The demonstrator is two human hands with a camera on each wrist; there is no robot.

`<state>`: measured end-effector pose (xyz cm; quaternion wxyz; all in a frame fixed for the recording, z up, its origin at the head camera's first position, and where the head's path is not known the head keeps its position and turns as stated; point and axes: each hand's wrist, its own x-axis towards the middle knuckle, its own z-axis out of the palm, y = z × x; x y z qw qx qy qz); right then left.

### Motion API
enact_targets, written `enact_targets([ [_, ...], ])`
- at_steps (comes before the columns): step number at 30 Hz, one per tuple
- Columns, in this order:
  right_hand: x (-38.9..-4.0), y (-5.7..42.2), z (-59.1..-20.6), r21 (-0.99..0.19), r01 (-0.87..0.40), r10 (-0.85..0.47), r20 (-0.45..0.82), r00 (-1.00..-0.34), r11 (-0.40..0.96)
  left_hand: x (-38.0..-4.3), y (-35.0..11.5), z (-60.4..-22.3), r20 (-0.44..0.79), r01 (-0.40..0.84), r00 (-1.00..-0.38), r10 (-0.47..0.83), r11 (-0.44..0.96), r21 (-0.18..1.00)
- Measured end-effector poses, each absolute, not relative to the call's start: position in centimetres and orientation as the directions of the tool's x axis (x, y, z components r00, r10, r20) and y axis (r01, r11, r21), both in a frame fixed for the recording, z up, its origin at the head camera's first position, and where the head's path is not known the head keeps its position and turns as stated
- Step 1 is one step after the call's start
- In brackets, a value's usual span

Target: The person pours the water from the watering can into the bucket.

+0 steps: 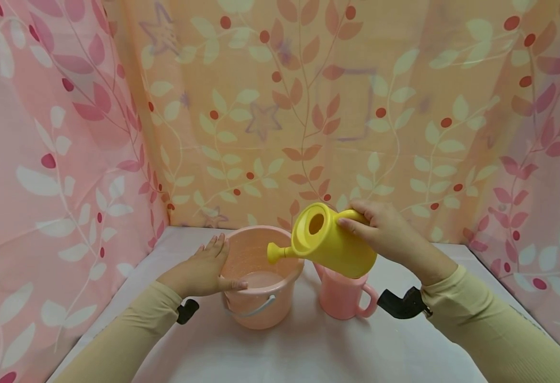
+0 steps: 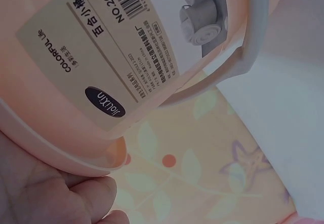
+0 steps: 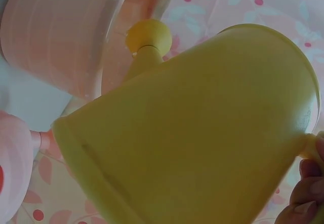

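Note:
My right hand (image 1: 387, 234) grips the handle of a yellow watering can (image 1: 339, 244), held in the air and tilted left. Its round spout head (image 1: 274, 253) hangs over the mouth of a peach plastic bucket (image 1: 260, 308). No stream shows from the spout. On the bucket's left rim rests my left hand (image 1: 200, 271), fingers fairly straight, the thumb lying across the near rim. The left wrist view shows the bucket's printed label (image 2: 111, 46) and grey handle (image 2: 243, 62). The bucket's floor looks pale; whether it holds water I cannot tell.
A pink watering can (image 1: 342, 298) stands upright on the white tabletop (image 1: 318, 356), right of the bucket and partly hidden under the yellow one. Leaf-patterned cloth walls (image 1: 260, 133) enclose the table at the back and both sides.

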<state>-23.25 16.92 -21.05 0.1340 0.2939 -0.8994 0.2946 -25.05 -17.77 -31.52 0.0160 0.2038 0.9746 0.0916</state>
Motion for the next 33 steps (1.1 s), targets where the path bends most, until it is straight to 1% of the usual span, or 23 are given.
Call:
enact_targets([
  [26, -23.07, 16.82, -20.70, -0.431, -0.610, -0.458, 0.411, -0.789, 0.665, -25.22, -17.80, -31.74, 0.000, 0.390, -0.918, 0.397, 0.903, 0.179],
  [33, -23.09, 16.85, -20.60, -0.406, -0.620, -0.467, 0.418, -0.779, 0.671, -25.19, -17.86, -31.68, 0.006, 0.393, -0.917, 0.398, 0.902, 0.178],
])
